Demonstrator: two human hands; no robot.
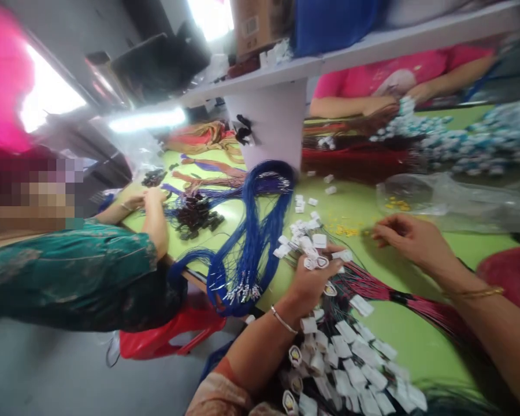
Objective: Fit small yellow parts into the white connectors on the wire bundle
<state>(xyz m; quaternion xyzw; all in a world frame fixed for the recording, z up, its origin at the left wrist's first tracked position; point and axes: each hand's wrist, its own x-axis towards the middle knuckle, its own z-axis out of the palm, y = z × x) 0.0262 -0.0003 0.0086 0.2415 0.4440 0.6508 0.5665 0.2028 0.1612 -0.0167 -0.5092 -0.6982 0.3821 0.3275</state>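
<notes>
My left hand (305,287) is closed around a white plug connector (315,263), with wires running from the connectors about it. More white connectors (305,228) lie just beyond its fingers. My right hand (409,240) hovers over the green table with thumb and forefinger pinched; whatever is between them is too small to make out. Small yellow pieces (346,230) are scattered to the left of those fingertips. A bundle of dark red wires (372,283), banded in black, stretches between my forearms. Close to my body, a heap of wired white connectors (355,370) lies beside my left forearm.
Blue wires (260,214) with metal ends lie left of my hand, near dark connectors (195,216). A co-worker in a green sleeve (112,248) sits left; another in pink (385,81) works opposite. A clear plastic bag (459,196) lies right, below a shelf (355,49).
</notes>
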